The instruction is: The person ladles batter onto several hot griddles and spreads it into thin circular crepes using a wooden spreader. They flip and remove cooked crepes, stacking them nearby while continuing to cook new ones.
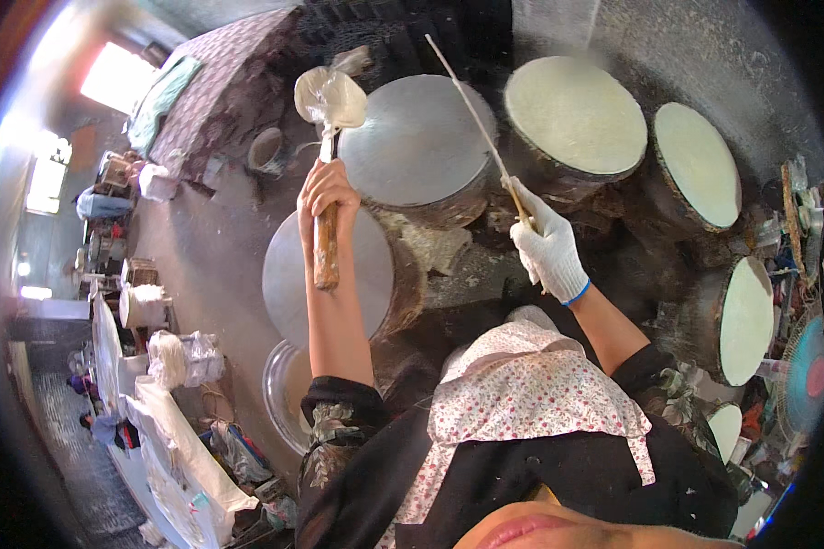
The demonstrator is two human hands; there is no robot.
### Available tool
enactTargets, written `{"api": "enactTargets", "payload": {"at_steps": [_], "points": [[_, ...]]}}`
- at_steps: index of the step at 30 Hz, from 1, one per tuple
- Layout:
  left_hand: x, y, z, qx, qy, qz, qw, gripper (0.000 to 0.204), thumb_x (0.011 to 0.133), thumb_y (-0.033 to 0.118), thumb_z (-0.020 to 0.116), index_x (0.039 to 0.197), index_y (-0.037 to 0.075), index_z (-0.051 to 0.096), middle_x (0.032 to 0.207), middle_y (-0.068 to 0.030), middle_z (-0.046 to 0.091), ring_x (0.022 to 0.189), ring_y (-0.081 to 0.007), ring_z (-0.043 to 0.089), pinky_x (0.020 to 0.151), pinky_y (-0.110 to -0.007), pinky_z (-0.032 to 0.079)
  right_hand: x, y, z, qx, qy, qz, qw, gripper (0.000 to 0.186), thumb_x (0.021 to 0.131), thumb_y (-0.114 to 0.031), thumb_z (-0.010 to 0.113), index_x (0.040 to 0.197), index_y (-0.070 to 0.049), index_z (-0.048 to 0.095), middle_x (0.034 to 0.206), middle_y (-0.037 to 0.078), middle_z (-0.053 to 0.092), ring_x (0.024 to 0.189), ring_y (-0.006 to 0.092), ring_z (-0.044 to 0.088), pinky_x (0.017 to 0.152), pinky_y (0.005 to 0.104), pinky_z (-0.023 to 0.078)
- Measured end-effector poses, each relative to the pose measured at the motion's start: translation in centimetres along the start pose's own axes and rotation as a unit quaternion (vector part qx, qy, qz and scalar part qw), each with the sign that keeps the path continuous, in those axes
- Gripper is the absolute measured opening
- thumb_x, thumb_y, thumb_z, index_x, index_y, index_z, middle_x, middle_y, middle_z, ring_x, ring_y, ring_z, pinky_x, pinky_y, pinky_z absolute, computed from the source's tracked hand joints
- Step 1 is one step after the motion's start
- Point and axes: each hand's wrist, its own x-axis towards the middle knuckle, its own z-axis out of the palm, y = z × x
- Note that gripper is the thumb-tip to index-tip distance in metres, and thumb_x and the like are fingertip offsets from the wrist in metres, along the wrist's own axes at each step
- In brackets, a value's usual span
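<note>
Wrapped around a brown wooden handle, my bare left hand (pixel 330 188) holds a tool (pixel 326 252) upright. Its metal shank ends in a pale, shiny lump that looks wrapped in thin plastic; I cannot tell what kind of tool it is. My right hand (pixel 547 242), in a white knit glove with a blue cuff, grips a long thin stick (pixel 471 110) slanting up and left. The stick passes over the right side of a round grey plate (pixel 412 137). Below the left hand's tool is another grey plate (pixel 284 274). A large cream-coated round plate (pixel 575 114) stands beyond the right hand.
More cream-topped rounds (pixel 698 165) curve along the right side, near a fan (pixel 810 373). A clear-rimmed round vessel (pixel 279 403) stands beside my left forearm. At left are bundles of white strands (pixel 167 360), bags and a pale cloth (pixel 178 430). A small bucket (pixel 265 149) stands far left.
</note>
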Motion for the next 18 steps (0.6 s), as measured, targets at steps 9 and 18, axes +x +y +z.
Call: {"api": "enactTargets", "payload": {"at_steps": [9, 18], "points": [[12.7, -1.1, -12.1, 0.309, 0.166, 0.028, 0.936, 0.026, 0.115, 0.021, 0.045, 0.13, 0.005, 0.059, 0.072, 0.0017, 0.045, 0.053, -0.0077, 0.045, 0.045, -0.025, 0.041, 6.2, 1.4, -9.1, -0.046, 0.053, 0.087, 0.994, 0.07, 0.095, -0.003, 0.053, 0.163, -0.013, 0.043, 0.065, -0.003, 0.052, 0.042, 0.0053, 0.043, 0.037, 0.0233, 0.039], [13.9, -0.2, -22.5, 0.949, 0.221, 0.15, 0.17, 0.056, 0.107, 0.013, 0.054, 0.162, 0.023, 0.048, 0.065, -0.0102, 0.06, 0.054, -0.021, 0.058, 0.057, -0.043, 0.053, 8.7, 8.2, -9.4, -0.133, 0.102, 0.164, 0.972, 0.064, 0.093, -0.002, 0.062, 0.156, -0.013, 0.055, 0.099, 0.005, 0.073, 0.073, 0.0093, 0.064, 0.069, 0.0246, 0.053]]}}
